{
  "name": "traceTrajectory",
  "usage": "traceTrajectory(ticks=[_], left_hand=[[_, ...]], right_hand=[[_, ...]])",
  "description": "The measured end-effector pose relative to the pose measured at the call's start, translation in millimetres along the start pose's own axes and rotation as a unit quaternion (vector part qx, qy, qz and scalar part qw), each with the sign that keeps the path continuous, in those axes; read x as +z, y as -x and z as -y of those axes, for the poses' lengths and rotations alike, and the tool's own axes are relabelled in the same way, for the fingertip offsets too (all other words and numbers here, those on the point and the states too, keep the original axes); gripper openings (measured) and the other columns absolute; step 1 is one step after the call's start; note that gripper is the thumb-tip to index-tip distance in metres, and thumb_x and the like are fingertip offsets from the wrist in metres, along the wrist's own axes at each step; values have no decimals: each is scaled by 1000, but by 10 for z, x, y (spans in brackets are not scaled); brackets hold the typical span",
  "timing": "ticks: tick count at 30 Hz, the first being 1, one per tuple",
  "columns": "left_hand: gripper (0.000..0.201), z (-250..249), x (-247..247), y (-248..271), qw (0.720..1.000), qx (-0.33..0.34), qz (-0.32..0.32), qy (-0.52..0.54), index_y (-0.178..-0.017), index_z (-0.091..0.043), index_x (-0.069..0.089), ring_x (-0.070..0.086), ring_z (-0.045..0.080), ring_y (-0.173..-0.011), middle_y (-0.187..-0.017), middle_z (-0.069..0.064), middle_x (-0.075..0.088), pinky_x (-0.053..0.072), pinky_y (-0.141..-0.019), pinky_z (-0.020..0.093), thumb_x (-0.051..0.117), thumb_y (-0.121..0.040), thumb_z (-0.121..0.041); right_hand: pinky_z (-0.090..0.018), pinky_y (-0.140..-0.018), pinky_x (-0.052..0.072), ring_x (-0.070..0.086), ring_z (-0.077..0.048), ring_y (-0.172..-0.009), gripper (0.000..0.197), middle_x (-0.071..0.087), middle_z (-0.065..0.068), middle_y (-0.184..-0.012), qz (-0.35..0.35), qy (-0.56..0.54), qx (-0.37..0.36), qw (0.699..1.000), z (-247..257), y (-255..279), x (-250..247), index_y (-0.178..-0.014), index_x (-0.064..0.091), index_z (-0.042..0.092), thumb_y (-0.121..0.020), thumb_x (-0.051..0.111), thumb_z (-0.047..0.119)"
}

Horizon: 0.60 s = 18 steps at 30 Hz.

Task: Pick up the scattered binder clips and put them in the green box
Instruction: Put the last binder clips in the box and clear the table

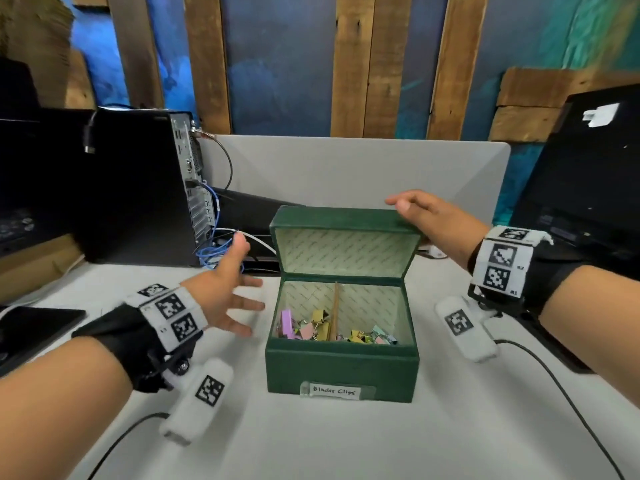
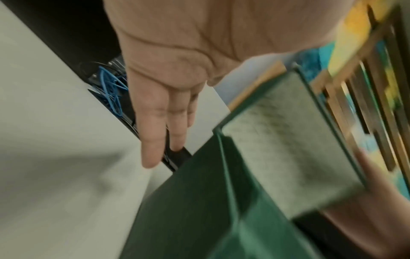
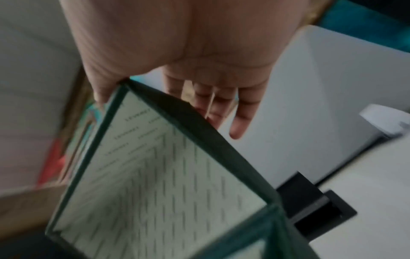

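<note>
On the left stands a black computer tower [image 1: 138, 188] with blue cables [image 1: 214, 252] behind it. The left hand [image 1: 225, 289] floats above the white surface [image 1: 329, 441], just left of the green box [image 1: 341, 368]. Its fingers [image 2: 153, 133] are straight and spread, and they hold nothing. They do not touch the box.

The green box sits in the middle of the surface with its lid [image 1: 346, 244] up. A white label [image 1: 334, 390] on the front says "Binder Clips". The binder clips [image 1: 311, 329] lie inside the box, in pink, yellow and light blue, on both sides of a thin wall in the middle.

The right hand [image 1: 433, 220] is at the lid's top right corner. Its thumb lies over the top edge of the lid, and its fingers [image 3: 241, 112] reach down behind it, loosely bent.

Only the head view shows the clips in the box. The left wrist view shows the box's dark green side and the lid's pale lining. The right wrist view is blurry, but it shows the fingers behind the lid, which the head view hides.

On the far right stands a dark monitor [image 1: 588, 174].
</note>
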<state>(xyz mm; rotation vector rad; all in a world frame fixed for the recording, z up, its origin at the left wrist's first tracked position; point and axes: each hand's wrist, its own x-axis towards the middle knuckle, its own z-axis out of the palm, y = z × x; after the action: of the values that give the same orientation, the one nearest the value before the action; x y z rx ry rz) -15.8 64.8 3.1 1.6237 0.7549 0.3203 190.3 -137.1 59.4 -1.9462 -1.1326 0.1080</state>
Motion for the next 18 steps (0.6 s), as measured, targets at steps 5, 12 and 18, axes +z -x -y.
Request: traceTrajectory(ticks=[5,12,18], left_hand=[[69,-111,-36,36,1000,7,3,29,-138,-41,36,59,26,-98,-130,8,50,50,-82,56,13,-82,-75],[48,-23,375,152,997,10,22,-75,-134,-41,37,55,13,-91,-111,-8,51,55,-75,48,55,-90,-39],[49,28,380,237,998,15,15,-66,-131,-44,39,53,19,-102,-124,-3,46,53,-81,57,59,-87,-40]], right_hand=[[-20,-93,42,55,-5,-99,15,58,7,-106,108,126,-55,985,14,489,198,-95,63,39,-80,67,35],[-27,-115,23,30,-8,-134,63,34,10,-143,123,197,-67,970,-144,772,475,-137,37,41,-80,66,44],[-28,-113,25,34,-13,-134,66,37,4,-144,106,187,-59,975,-141,758,494,-135,42,37,-77,72,38]])
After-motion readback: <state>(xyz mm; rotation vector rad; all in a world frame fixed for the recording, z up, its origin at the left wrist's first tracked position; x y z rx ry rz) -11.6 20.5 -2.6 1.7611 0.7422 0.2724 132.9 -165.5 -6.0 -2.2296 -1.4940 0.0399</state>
